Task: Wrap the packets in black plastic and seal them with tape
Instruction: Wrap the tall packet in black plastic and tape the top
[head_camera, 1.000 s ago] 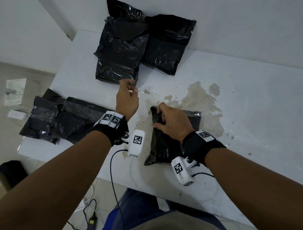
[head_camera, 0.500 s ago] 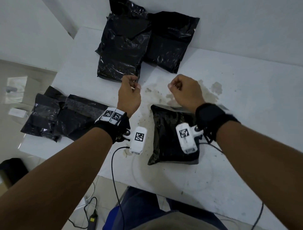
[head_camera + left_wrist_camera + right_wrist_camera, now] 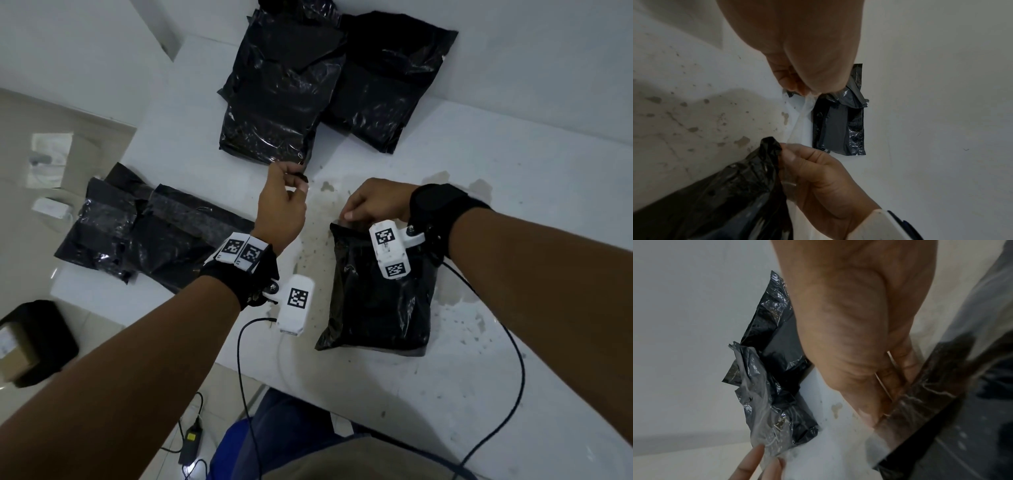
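Observation:
A packet wrapped in black plastic (image 3: 376, 308) lies on the white table (image 3: 531, 291) in front of me. My right hand (image 3: 349, 214) is at its far edge, fingers curled, pinching one end of a strip of clear tape (image 3: 801, 118) against the plastic's bunched corner (image 3: 770, 146). My left hand (image 3: 301, 183) is raised just left of it and pinches the strip's other end. In the right wrist view the tape (image 3: 768, 426) hangs crinkled from the left hand's fingertips (image 3: 758, 452), and my right hand's fingers (image 3: 898, 378) show through tape at the packet's edge.
Two wrapped black packets (image 3: 281, 102) (image 3: 380, 92) lie at the table's back by the wall. More black packets (image 3: 154, 236) are piled at the left edge. A brown stain (image 3: 445, 185) marks the table's middle. Wrist-camera cables (image 3: 513, 359) trail over the front edge.
My right hand rose from the packet towards the left hand, took hold of the tape, and has now come back down to the packet's far edge. The left hand stayed nearly still.

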The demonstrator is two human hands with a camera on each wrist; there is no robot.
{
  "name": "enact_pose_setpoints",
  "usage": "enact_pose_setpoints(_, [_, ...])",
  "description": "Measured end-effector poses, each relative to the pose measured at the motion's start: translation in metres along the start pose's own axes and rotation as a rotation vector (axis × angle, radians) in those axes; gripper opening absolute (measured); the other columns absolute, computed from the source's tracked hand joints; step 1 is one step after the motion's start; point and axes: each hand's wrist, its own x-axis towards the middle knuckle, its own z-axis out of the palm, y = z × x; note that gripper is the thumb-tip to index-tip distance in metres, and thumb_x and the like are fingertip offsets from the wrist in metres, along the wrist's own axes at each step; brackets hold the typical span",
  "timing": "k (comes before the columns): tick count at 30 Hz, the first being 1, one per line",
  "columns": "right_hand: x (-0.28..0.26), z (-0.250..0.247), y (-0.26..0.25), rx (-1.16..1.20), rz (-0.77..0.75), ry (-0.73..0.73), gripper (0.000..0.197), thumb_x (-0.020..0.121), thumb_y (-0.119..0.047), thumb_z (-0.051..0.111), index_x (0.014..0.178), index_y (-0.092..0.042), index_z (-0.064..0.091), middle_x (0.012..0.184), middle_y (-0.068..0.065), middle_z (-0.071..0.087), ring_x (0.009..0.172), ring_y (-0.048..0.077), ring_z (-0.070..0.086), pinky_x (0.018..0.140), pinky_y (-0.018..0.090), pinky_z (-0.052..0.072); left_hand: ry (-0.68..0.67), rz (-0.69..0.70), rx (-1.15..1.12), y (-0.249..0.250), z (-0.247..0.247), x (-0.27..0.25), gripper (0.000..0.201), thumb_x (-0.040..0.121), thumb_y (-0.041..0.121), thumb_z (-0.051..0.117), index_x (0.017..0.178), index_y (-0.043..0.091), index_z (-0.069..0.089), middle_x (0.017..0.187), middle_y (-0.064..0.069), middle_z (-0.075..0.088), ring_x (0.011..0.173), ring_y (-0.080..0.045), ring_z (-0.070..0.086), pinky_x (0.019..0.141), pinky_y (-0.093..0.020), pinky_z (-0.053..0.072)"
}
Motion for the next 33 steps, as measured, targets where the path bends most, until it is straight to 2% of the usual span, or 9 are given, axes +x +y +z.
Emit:
enact_pose_setpoints(4, [0.004, -0.002, 0.0, 0.004, 0.005, -0.012, 0.014, 0.091, -0.014, 0.066, 0.098, -0.014, 0.079, 0.083, -0.007, 0.074, 0.079, 0.008, 0.065, 0.082, 0.029, 0.053, 0.007, -0.029, -0.006, -0.001, -0.002, -0.001, 0.021, 0.098, 0.01, 0.051, 0.117, 0.019, 0.048, 0.098, 0.007, 0.059, 0.063, -0.008, 0.054, 0.057, -0.018, 0.046])
enact_pose_setpoints(7, [0.005, -0.003, -0.001, -0.013, 0.021, -0.04, 0.014, 0.092, -0.018, 0.065, 0.096, -0.018, 0.079, 0.085, -0.007, 0.074, 0.085, 0.011, 0.067, 0.089, 0.036, 0.055, 0.008, -0.037, -0.002, -0.002, -0.003, -0.002, 0.022, 0.099, 0.01, 0.05, 0.12, 0.017, 0.048, 0.097, 0.009, 0.058, 0.065, -0.008, 0.055, 0.057, -0.018, 0.047])
enact_pose_setpoints(12, [0.004, -0.004, 0.002, 0.031, 0.073, -0.085, 0.018, 0.081, -0.037, 0.066, 0.094, -0.032, 0.078, 0.101, 0.002, 0.076, 0.106, 0.036, 0.067, 0.098, 0.055, 0.049, 0.01, -0.053, -0.017, -0.002, -0.004, -0.006, 0.021, 0.1, 0.009, 0.047, 0.117, 0.022, 0.045, 0.098, 0.009, 0.055, 0.065, -0.011, 0.053, 0.054, -0.019, 0.046])
enact_pose_setpoints(16, [0.0, -0.004, 0.004, 0.025, 0.067, -0.097, 0.015, 0.09, -0.03, 0.066, 0.099, -0.027, 0.078, 0.101, 0.003, 0.076, 0.105, 0.034, 0.067, 0.096, 0.052, 0.051, 0.034, -0.058, -0.015, -0.005, -0.002, -0.009, 0.022, 0.101, 0.009, 0.045, 0.12, 0.019, 0.045, 0.101, 0.007, 0.053, 0.067, -0.013, 0.053, 0.057, -0.02, 0.047])
enact_pose_setpoints(21, [-0.005, -0.001, 0.003, -0.013, 0.057, -0.078, 0.007, 0.089, -0.029, 0.07, 0.087, -0.032, 0.076, 0.097, 0.004, 0.075, 0.099, 0.032, 0.068, 0.091, 0.051, 0.054, 0.043, -0.079, 0.01, -0.009, -0.001, -0.011, 0.023, 0.102, 0.01, 0.045, 0.123, 0.02, 0.044, 0.1, 0.009, 0.052, 0.066, -0.012, 0.053, 0.058, -0.022, 0.048])
enact_pose_setpoints(24, [-0.005, 0.0, 0.004, -0.012, 0.044, -0.068, 0.007, 0.089, -0.025, 0.071, 0.085, -0.029, 0.074, 0.095, 0.004, 0.075, 0.089, 0.024, 0.068, 0.09, 0.049, 0.054, 0.047, -0.092, -0.002, -0.011, -0.001, -0.013, 0.023, 0.102, 0.01, 0.044, 0.122, 0.021, 0.044, 0.099, 0.009, 0.052, 0.066, -0.012, 0.052, 0.055, -0.021, 0.046])
enact_pose_setpoints(28, [-0.003, 0.002, 0.002, -0.036, 0.026, -0.049, 0.009, 0.091, -0.019, 0.067, 0.085, -0.025, 0.07, 0.092, -0.001, 0.071, 0.093, 0.018, 0.066, 0.088, 0.037, 0.053, 0.025, -0.092, -0.011, -0.014, -0.003, -0.017, 0.026, 0.101, 0.011, 0.047, 0.125, 0.02, 0.042, 0.1, 0.009, 0.052, 0.066, -0.012, 0.052, 0.054, -0.02, 0.046])
enact_pose_setpoints(31, [-0.002, 0.004, 0.0, -0.072, 0.024, -0.023, 0.008, 0.093, -0.024, 0.065, 0.086, -0.027, 0.068, 0.092, -0.008, 0.068, 0.093, 0.014, 0.062, 0.084, 0.029, 0.049, 0.016, -0.095, -0.011, -0.017, -0.005, -0.021, 0.031, 0.098, 0.014, 0.055, 0.126, 0.021, 0.042, 0.101, 0.008, 0.051, 0.063, -0.005, 0.05, 0.058, -0.02, 0.048])
enact_pose_setpoints(33, [-0.002, 0.004, 0.0, -0.04, 0.034, -0.023, 0.006, 0.092, -0.029, 0.067, 0.093, -0.024, 0.071, 0.096, -0.006, 0.07, 0.094, 0.014, 0.064, 0.086, 0.029, 0.05, 0.013, -0.104, -0.008, -0.02, -0.006, -0.023, 0.035, 0.096, 0.015, 0.06, 0.124, 0.024, 0.042, 0.103, 0.008, 0.049, 0.068, -0.005, 0.05, 0.062, -0.022, 0.049])
